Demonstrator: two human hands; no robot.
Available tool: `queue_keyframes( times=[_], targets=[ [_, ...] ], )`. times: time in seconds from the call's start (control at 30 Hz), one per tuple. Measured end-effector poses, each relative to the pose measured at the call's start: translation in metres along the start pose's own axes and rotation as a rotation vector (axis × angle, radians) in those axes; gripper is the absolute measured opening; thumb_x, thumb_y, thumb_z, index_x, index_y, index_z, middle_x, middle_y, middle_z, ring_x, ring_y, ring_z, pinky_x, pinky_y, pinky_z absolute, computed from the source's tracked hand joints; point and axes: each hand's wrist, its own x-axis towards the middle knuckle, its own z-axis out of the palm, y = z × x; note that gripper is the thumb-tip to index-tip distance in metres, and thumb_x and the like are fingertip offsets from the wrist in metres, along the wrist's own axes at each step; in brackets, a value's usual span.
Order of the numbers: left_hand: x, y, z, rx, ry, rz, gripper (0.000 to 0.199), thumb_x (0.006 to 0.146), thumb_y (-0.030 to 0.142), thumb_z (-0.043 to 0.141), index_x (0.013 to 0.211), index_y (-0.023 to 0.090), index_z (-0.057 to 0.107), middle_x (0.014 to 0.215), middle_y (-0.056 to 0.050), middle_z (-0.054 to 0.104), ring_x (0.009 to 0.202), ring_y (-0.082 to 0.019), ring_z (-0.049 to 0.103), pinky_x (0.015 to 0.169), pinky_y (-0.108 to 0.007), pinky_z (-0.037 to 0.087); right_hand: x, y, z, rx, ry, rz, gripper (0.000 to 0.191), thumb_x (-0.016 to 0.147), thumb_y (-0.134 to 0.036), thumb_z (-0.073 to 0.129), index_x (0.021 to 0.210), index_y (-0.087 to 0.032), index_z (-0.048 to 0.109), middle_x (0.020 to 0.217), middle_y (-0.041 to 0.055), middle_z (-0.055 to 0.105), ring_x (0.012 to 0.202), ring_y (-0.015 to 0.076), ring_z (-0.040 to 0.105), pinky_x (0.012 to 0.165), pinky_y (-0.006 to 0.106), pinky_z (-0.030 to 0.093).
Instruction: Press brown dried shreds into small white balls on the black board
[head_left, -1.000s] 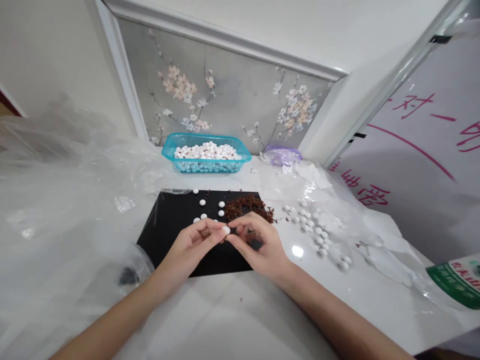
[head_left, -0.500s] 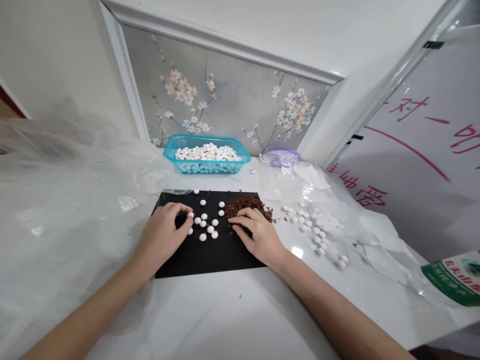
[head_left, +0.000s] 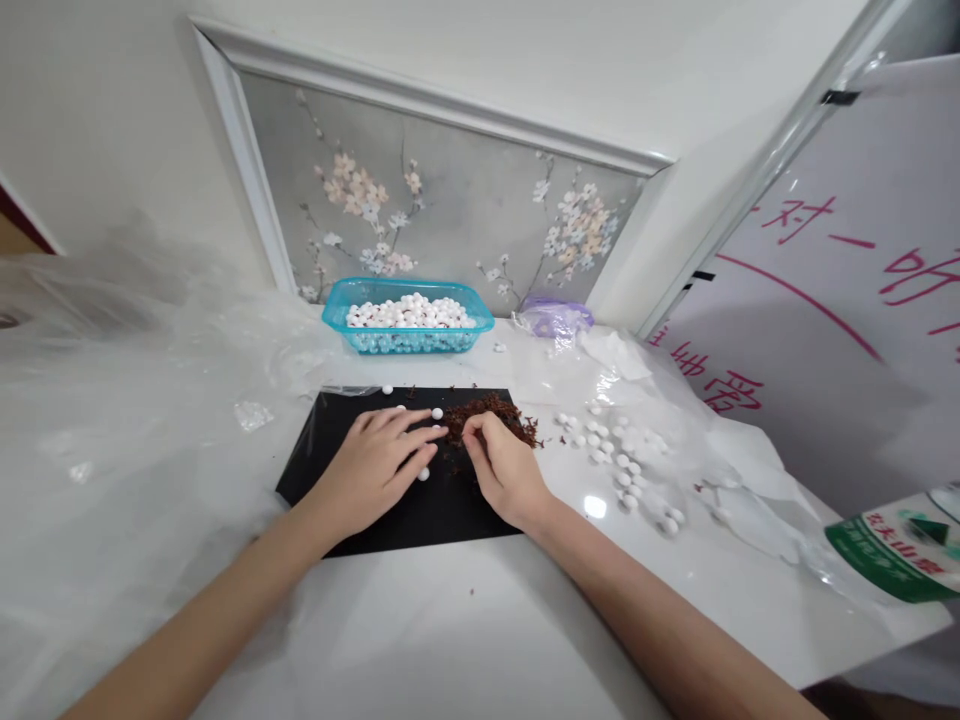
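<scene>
Over the black mat [head_left: 450, 525], my left hand [head_left: 367, 475] lies palm down with its fingers spread, hiding most of the white balls beneath it. One white ball [head_left: 437, 413] shows just beyond its fingertips, and another peeks out by the thumb. My right hand [head_left: 506, 472] is closed in a pinch at the near edge of a heap of small dark reddish-brown pieces [head_left: 487, 404]. What sits between its fingertips is too small to make out.
Behind the mat stands a blue translucent basket [head_left: 412, 343] of white balls. Several loose white balls [head_left: 626, 480] lie to the right near clear plastic [head_left: 731, 500]. A large plastic sheet [head_left: 150, 430] covers the left. A bottle with a green label [head_left: 892, 555] is at far right.
My left hand has gone from a pinch at a ball to spread fingers, moving right over the balls. My right hand's fingers have drawn together at the brown heap. The view shifted slightly.
</scene>
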Motion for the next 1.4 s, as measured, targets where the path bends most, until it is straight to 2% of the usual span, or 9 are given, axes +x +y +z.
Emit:
queue_keyframes(
  times=[0.13, 0.3, 0.37, 0.5, 0.57, 0.67, 0.83, 1.07, 1.4],
  targets=[
    [0.011, 0.001, 0.006, 0.056, -0.051, 0.045, 0.036, 0.092, 0.035, 0.032, 0.112, 0.027, 0.061, 0.119, -0.003, 0.062, 0.111, -0.023, 0.05, 0.099, -0.046, 0.025, -0.001, 0.0, -0.001, 0.035, 0.021, 0.066, 0.017, 0.092, -0.027, 0.03, 0.09, -0.02, 0.046, 0.079, -0.0003, 0.055, 0.06, 0.0119, 0.051, 0.058, 0.024, 0.038],
    [0.013, 0.002, 0.004, -0.049, 0.036, -0.002, 0.03, 0.089, 0.032, 0.039, 0.106, 0.023, 0.062, 0.104, -0.004, 0.067, 0.1, -0.022, 0.056, 0.092, -0.043, 0.033, -0.002, 0.001, -0.004, 0.049, 0.066, 0.052, 0.015, 0.091, -0.026, 0.032, 0.088, -0.02, 0.046, 0.082, 0.0007, 0.055, 0.065, 0.0121, 0.052, 0.061, 0.024, 0.039],
    [0.009, 0.009, 0.001, -0.226, 0.096, -0.116, 0.028, 0.087, 0.036, 0.042, 0.101, 0.023, 0.063, 0.097, -0.003, 0.068, 0.091, -0.021, 0.058, 0.086, -0.038, 0.039, -0.002, 0.0, -0.006, 0.043, 0.103, 0.045, 0.014, 0.091, -0.025, 0.033, 0.088, -0.019, 0.046, 0.083, 0.0011, 0.055, 0.067, 0.0122, 0.052, 0.062, 0.024, 0.039],
    [-0.003, 0.029, 0.0, -0.745, 0.146, -0.379, 0.03, 0.082, 0.044, 0.051, 0.102, 0.023, 0.058, 0.088, -0.002, 0.066, 0.081, -0.017, 0.061, 0.078, -0.031, 0.046, -0.005, -0.004, -0.008, 0.012, 0.151, -0.026, 0.013, 0.091, -0.023, 0.034, 0.088, -0.019, 0.047, 0.084, 0.0022, 0.055, 0.067, 0.0116, 0.052, 0.059, 0.023, 0.039],
    [-0.007, 0.038, 0.002, -0.954, 0.168, -0.464, 0.033, 0.078, 0.044, 0.055, 0.103, 0.022, 0.056, 0.088, -0.002, 0.066, 0.082, -0.017, 0.062, 0.078, -0.03, 0.048, -0.006, -0.006, -0.008, 0.001, 0.167, -0.074, 0.013, 0.091, -0.022, 0.035, 0.089, -0.019, 0.047, 0.084, 0.0027, 0.055, 0.067, 0.0115, 0.052, 0.058, 0.023, 0.039],
    [-0.01, 0.046, 0.006, -1.12, 0.159, -0.529, 0.029, 0.074, 0.042, 0.06, 0.094, 0.021, 0.059, 0.09, -0.003, 0.066, 0.084, -0.017, 0.063, 0.079, -0.03, 0.05, -0.008, -0.008, -0.009, -0.004, 0.183, -0.106, 0.013, 0.092, -0.022, 0.035, 0.089, -0.019, 0.047, 0.083, 0.0032, 0.055, 0.067, 0.0112, 0.052, 0.056, 0.022, 0.039],
    [-0.011, 0.05, 0.01, -1.227, 0.086, -0.52, 0.023, 0.076, 0.04, 0.061, 0.089, 0.021, 0.062, 0.091, -0.001, 0.065, 0.084, -0.015, 0.062, 0.079, -0.026, 0.05, -0.01, -0.011, -0.008, 0.004, 0.141, -0.118, 0.011, 0.092, -0.022, 0.036, 0.09, -0.019, 0.047, 0.081, 0.0024, 0.055, 0.063, 0.01, 0.051, 0.053, 0.021, 0.039],
    [-0.012, 0.05, 0.011, -1.266, 0.107, -0.551, 0.02, 0.074, 0.039, 0.063, 0.083, 0.021, 0.061, 0.085, 0.0, 0.064, 0.081, -0.013, 0.061, 0.079, -0.026, 0.05, -0.011, -0.013, -0.01, 0.012, 0.121, -0.126, 0.011, 0.092, -0.022, 0.035, 0.088, -0.019, 0.045, 0.079, 0.0016, 0.053, 0.058, 0.009, 0.049, 0.05, 0.02, 0.037],
    [-0.013, 0.049, 0.012, -1.252, 0.114, -0.534, 0.02, 0.074, 0.039, 0.063, 0.083, 0.021, 0.063, 0.087, -0.001, 0.066, 0.086, -0.015, 0.062, 0.08, -0.026, 0.05, -0.009, -0.014, -0.01, 0.013, 0.056, -0.19, 0.013, 0.092, -0.02, 0.033, 0.087, -0.019, 0.045, 0.079, 0.0027, 0.054, 0.065, 0.0112, 0.052, 0.056, 0.022, 0.042]
  ],
)
